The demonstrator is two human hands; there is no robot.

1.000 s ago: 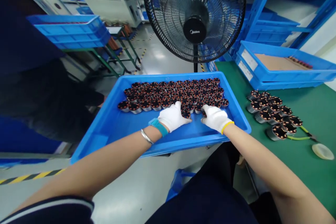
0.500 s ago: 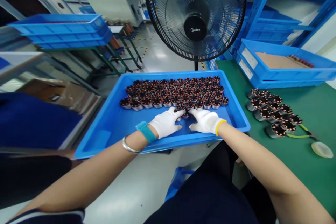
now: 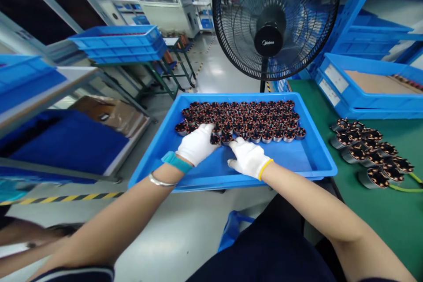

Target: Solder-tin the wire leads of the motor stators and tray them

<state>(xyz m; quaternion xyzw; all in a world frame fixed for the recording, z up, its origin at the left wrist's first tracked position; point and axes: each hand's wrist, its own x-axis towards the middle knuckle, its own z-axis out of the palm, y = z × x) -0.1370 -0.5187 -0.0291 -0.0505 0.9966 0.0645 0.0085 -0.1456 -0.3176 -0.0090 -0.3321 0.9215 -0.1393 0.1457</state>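
Note:
Rows of round motor stators [image 3: 244, 116], black and copper on top with silver sides, stand upright in a blue tray [image 3: 317, 152]. My left hand [image 3: 197, 144], in a white glove, has its fingers round a stator [image 3: 215, 139] at the front of the rows. Beside it stands another stator [image 3: 226, 138], with the fingertips of my gloved right hand [image 3: 247, 157] close to its right side. The right hand's thumb and fingers are apart, and nothing shows between them.
More stators [image 3: 373, 178] stand on the green table [image 3: 380, 224] at the right, near blue bins [image 3: 366, 97]. A black fan [image 3: 276, 31] rises behind the tray. Stacked blue trays [image 3: 122, 46] and a shelf [image 3: 79, 81] are at the left. A person's arms [image 3: 29, 240] show at lower left.
The view has turned left, so the scene sits further right. My left hand has moved left along the front row, onto a stator. My hands are further apart. Another person's arms have appeared.

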